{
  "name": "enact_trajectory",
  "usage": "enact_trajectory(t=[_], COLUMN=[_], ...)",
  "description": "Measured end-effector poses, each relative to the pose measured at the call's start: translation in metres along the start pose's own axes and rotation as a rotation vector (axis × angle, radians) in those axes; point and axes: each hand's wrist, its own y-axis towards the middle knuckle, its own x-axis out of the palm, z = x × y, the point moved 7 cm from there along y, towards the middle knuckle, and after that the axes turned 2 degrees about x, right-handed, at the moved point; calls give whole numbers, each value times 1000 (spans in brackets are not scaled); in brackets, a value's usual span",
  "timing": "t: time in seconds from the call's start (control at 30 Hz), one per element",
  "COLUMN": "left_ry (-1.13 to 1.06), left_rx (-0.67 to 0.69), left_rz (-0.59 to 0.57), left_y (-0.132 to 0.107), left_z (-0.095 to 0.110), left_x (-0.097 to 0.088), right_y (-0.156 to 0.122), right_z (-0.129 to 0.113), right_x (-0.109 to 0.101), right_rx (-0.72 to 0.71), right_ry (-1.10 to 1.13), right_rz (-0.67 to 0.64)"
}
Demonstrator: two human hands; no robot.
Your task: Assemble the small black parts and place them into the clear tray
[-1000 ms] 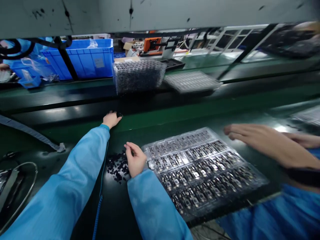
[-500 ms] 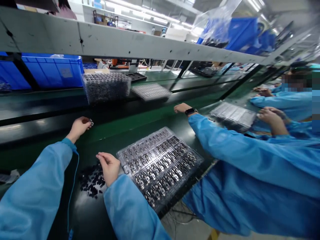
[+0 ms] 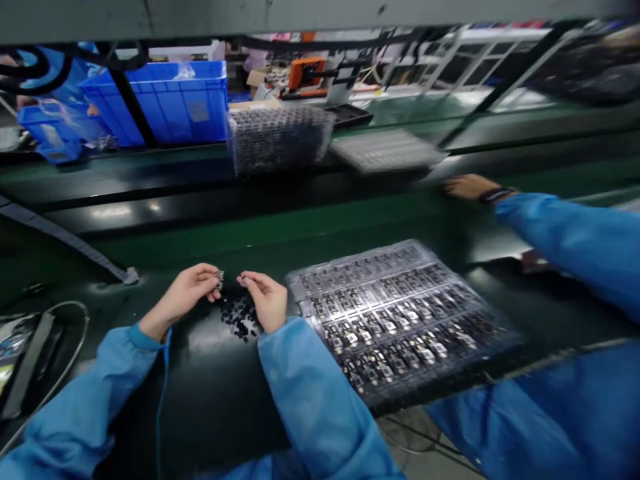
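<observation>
My left hand (image 3: 187, 293) is closed, its fingertips pinching a small metallic electronic part (image 3: 219, 280). Just to its right, my right hand (image 3: 270, 303) has thumb and forefinger pressed together; whatever tiny piece they may hold is too small to name. The two sets of fingertips face each other with a narrow gap between them. Below them lies a loose pile of small black pieces (image 3: 239, 319) on the dark work surface. To the right of my right hand is a clear plastic tray (image 3: 295, 283) with rows of small electronic parts in its pockets.
A co-worker's hand (image 3: 469, 187) with a dark wristband rests beyond the tray at right. Stacked clear trays (image 3: 280, 140), a further pale tray (image 3: 390, 152) and a blue bin (image 3: 175, 107) stand at the back. A metal rail (image 3: 300, 17) crosses overhead.
The view has turned left and downward, so the bench sits further right in it. My hands have come closer together, the left one now beside the black pile.
</observation>
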Motion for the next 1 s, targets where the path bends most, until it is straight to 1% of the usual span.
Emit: enact_trajectory(t=[0.07,0.13,0.23,0.37,0.5,0.63,0.73,0.83,1.0], left_ry=[37,122,278,451,577,601,568,469,326], left_rx=[47,105,194,299,390,430,410,357,291], left_rz=[4,13,50,91,116,101,59,31,1], left_y=[-1,-1,-6,-14,-19,-20,-18,-16,-15], left_z=[-8,-9,-3,6,12,17,17,13,7], left_x=[8,15,22,26,28,27,26,24,25], right_y=[-1,-2,-3,-5,-5,-3,-2,-2,-3], right_z=[3,4,1,-1,-4,-3,-3,-2,-1], right_x=[1,1,2,5,6,3,2,4,9], right_rx=[19,17,-11,-32,-59,-45,-45,-21,36], right_ry=[-15,-64,-133,-166,-181,-164,-144,-112,-54], right_rz=[-9,-4,-16,-61,-57,-11,0,-23,-104])
